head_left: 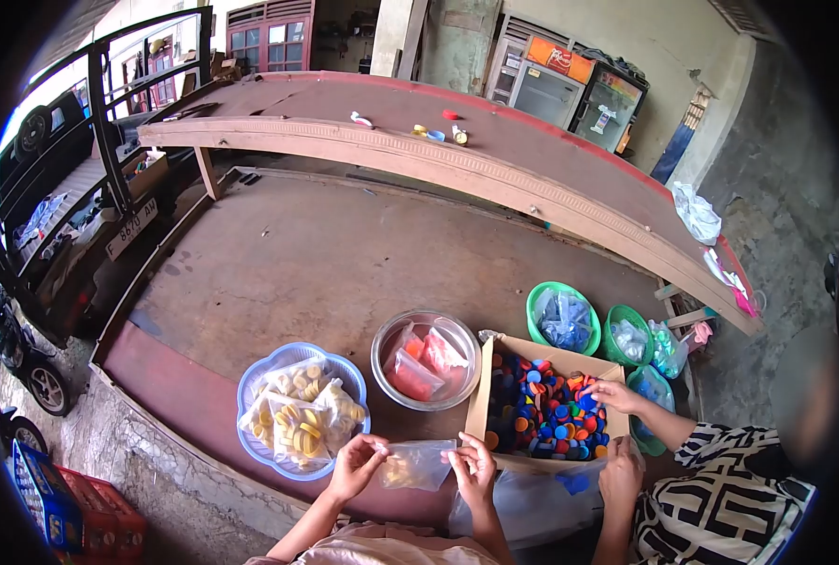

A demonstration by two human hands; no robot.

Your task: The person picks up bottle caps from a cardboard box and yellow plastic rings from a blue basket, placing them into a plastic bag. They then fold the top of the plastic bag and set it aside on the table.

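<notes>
Between my two hands, low in the middle of the head view, is a clear plastic bag (417,466) with some yellowish pieces inside. My left hand (355,463) pinches its left end. At the bag's right edge is my right hand (473,467), its fingers bent against the plastic. A blue scalloped basket (250,424) with bags of yellow and cream caps stands left of my hands. Beyond them, a round metal bowl (382,377) holds bags of red and orange pieces. To the right, a cardboard box (481,395) is filled with loose coloured caps.
At the right, a co-worker in a patterned top (720,494) has one hand over the box and another by a large clear bag (532,504). Green baskets (532,306) with bags stand behind the box. A long raised shelf (391,141) crosses the back; crates (99,513) stand lower left.
</notes>
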